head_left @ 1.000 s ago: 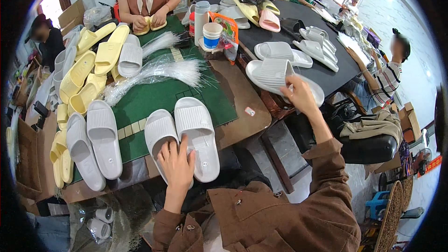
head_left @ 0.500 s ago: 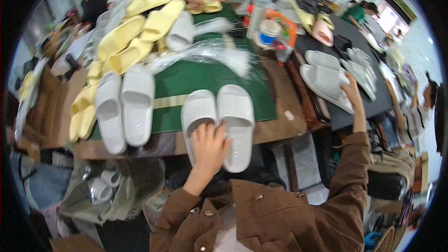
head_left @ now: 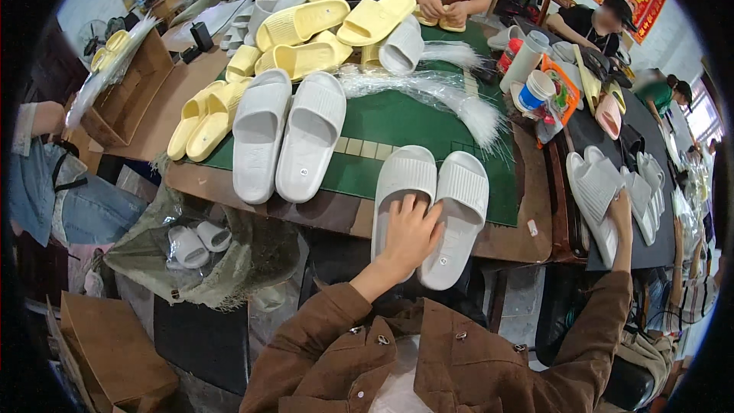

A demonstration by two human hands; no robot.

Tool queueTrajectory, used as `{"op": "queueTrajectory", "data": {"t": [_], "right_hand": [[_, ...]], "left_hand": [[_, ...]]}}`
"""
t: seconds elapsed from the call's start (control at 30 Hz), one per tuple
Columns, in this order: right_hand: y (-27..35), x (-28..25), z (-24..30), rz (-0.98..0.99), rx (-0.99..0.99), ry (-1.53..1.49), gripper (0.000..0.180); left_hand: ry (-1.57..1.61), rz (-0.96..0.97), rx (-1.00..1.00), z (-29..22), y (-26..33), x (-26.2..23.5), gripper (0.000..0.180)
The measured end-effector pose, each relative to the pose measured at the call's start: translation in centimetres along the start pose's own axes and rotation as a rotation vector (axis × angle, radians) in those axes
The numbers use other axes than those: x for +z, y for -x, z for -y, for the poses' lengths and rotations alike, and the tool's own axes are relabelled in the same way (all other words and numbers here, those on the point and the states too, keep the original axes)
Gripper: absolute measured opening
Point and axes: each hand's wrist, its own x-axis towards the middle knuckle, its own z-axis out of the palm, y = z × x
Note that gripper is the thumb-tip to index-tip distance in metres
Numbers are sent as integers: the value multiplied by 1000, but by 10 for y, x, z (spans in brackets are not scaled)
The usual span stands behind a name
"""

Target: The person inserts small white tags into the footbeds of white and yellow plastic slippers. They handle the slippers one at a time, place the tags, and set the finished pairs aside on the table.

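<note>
A pair of pale grey slide slippers lies side by side at the table's front edge, the left slipper [head_left: 403, 171] and the right slipper [head_left: 456, 218]. My left hand [head_left: 411, 235] rests on the left one, fingers spread below its ribbed strap, thumb towards the right one. Over at the right, my right hand [head_left: 621, 210] grips the side of another grey slipper [head_left: 595, 195], its fingers partly hidden. A second grey pair [head_left: 312, 138] stands to the left on the green mat [head_left: 359, 172].
Yellow slippers [head_left: 302, 23] are heaped behind, near clear plastic bags [head_left: 428, 92]. A white-and-blue tub [head_left: 535, 90] and an orange basket [head_left: 562, 95] stand at the back right. Bagged slippers [head_left: 200, 243] sit in a sack below left. Other people work across the table.
The whole view has swung left, so the table appears further right. My left hand stays on the front pair, and my right hand stays at the grey slippers on the right.
</note>
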Motion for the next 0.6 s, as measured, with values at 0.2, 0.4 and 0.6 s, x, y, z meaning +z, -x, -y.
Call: {"op": "queueTrajectory", "data": {"t": [0.2, 0.4, 0.6], "right_hand": [[77, -3, 58, -40, -11, -26, 28], [145, 12, 158, -58, -215, -350, 40], [175, 49, 217, 103, -265, -461, 29]], "left_hand": [[88, -15, -25, 2, -4, -3, 32], [96, -118, -52, 7, -8, -41, 31], [-171, -374, -116, 59, -21, -122, 26]]}}
